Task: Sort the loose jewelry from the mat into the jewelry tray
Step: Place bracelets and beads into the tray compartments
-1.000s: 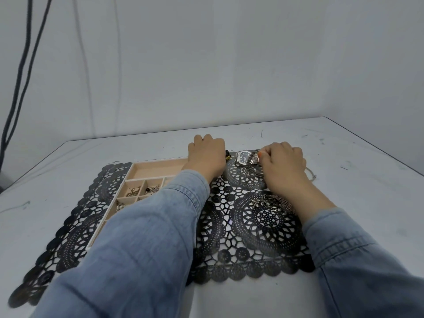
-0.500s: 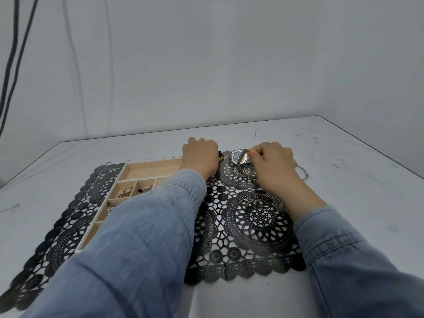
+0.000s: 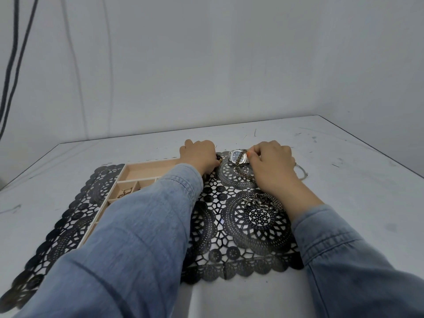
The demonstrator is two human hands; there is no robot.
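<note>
R hand [image 3: 273,166] pinches a chain [image 3: 241,159] draped over the watch [image 3: 235,156], far edge of mat [image 3: 252,228]. L hand [image 3: 198,156] curled at far corner of tray [image 3: 146,167]; can't tell if it holds anything. Loose jewelry [image 3: 261,200] lies by R wrist.

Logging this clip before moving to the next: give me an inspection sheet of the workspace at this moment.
Surface: white scuffed table under a black lace mat.
Job's things: beige jewelry tray on the mat's left, small gold pieces in one compartment; watch, chain and silver pile loose on the mat.
Clutter: thin loop on the table beside the mat's right edge.
Grippers: right hand pinches the chain over the watch; left hand curled at the tray's far corner, grasp hidden.
Cables: dark cables hang by the wall, upper left.
Surroundings: plain grey wall; nothing else seen.
</note>
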